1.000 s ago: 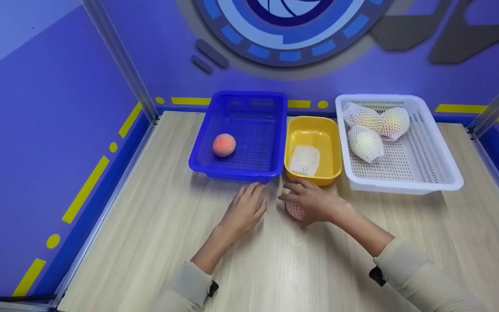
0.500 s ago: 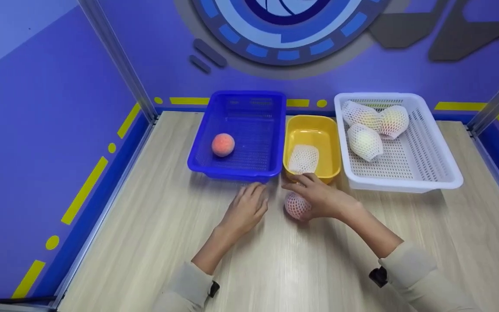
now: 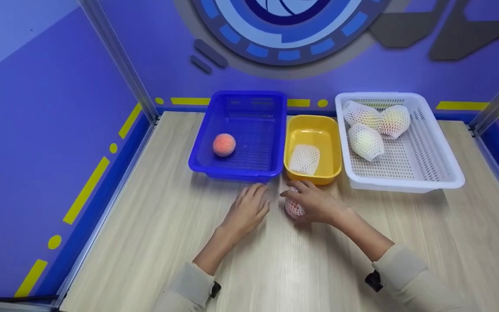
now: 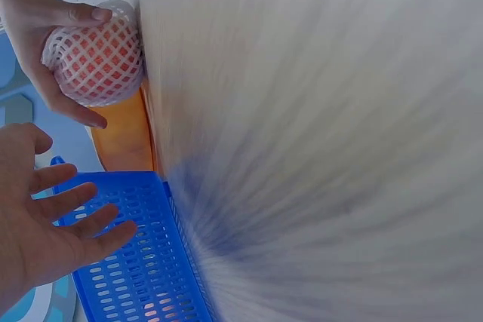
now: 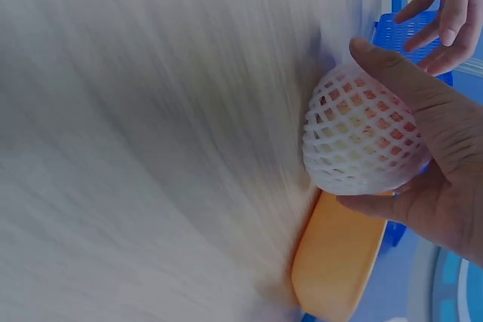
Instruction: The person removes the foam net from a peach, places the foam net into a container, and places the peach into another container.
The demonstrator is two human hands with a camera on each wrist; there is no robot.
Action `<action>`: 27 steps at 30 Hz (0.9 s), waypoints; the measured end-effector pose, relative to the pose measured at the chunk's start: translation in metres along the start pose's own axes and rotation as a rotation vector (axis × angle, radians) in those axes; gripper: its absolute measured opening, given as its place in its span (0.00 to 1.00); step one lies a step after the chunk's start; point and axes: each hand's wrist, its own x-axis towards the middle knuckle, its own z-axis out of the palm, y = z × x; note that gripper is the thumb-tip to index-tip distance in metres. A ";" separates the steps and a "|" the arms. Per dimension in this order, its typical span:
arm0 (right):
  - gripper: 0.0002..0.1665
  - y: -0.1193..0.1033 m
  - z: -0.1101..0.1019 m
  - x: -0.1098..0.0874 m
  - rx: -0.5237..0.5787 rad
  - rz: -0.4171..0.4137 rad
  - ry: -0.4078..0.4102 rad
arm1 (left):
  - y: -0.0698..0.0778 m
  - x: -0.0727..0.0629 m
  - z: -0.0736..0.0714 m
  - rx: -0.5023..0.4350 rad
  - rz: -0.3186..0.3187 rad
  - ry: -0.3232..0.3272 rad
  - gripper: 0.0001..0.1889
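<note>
My right hand (image 3: 318, 204) holds a peach in a white foam net (image 3: 293, 208) on the table, in front of the yellow tub (image 3: 329, 149). In the right wrist view, thumb and fingers curve round opposite sides of the netted peach (image 5: 361, 135). My left hand (image 3: 245, 210) lies left of it, in front of the blue basket (image 3: 236, 175); its fingers are loosely bent and apart, with nothing between them in the left wrist view. A bare orange-pink peach (image 3: 224, 145) sits inside the blue basket. A flat white foam net (image 3: 305, 160) lies in the tub.
At the right stands a white basket (image 3: 405, 185) with three pale fruits in foam nets (image 3: 365, 142). The baskets and tub stand in a row near the back wall (image 3: 167, 52). Wood-look tabletop (image 3: 293, 268) extends in front of them.
Half a second ago my right hand lay slightly farther right and back, showing more of the netted peach. It has come back left over the fruit. My left hand has barely moved.
</note>
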 end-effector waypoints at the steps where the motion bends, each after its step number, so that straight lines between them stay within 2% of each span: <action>1: 0.46 0.001 0.001 0.000 0.005 -0.004 0.021 | 0.000 0.000 0.000 -0.005 -0.002 -0.001 0.23; 5: 0.40 0.004 0.003 -0.002 0.018 -0.009 0.102 | 0.001 0.001 0.000 -0.009 0.003 0.007 0.22; 9: 0.38 0.003 -0.002 -0.007 0.075 0.030 0.181 | 0.001 0.000 0.000 0.022 0.046 0.047 0.20; 12: 0.37 0.001 -0.008 -0.010 0.168 0.086 0.239 | 0.001 0.000 0.000 0.043 0.076 0.073 0.20; 16: 0.36 0.000 -0.017 -0.015 0.344 0.168 0.329 | 0.004 0.001 0.000 0.014 0.058 0.039 0.20; 19: 0.36 0.000 -0.023 -0.018 0.499 0.257 0.383 | 0.008 0.001 0.002 -0.072 0.047 0.004 0.19; 21: 0.36 0.000 -0.027 -0.021 0.623 0.330 0.390 | 0.012 0.002 0.003 -0.165 0.069 0.016 0.16; 24: 0.35 -0.002 -0.030 -0.023 0.868 0.398 0.386 | 0.019 0.005 0.007 -0.346 0.134 0.096 0.12; 27: 0.35 -0.005 -0.031 -0.024 1.141 0.412 0.375 | 0.026 0.011 0.009 -0.521 0.201 0.213 0.10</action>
